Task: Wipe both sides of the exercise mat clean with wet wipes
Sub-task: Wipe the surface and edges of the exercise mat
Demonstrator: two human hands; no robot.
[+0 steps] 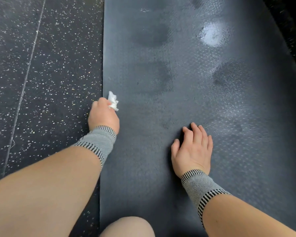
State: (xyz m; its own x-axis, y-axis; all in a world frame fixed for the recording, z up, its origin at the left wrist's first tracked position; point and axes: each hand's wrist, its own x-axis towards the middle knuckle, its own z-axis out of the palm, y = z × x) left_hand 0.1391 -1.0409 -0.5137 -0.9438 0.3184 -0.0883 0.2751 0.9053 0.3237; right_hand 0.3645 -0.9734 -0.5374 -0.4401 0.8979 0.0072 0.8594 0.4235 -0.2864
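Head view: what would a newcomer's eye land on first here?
Probably the white crumpled wet wipe that the left hand grips at the left edge of the dark exercise mat. Next, the right hand resting flat on the mat nearer the middle. Farther up on the right, a bright glare patch shines on the mat.

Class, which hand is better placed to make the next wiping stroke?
Left. The left hand already grips the wet wipe at the mat edge; the right hand rests flat, holding nothing.
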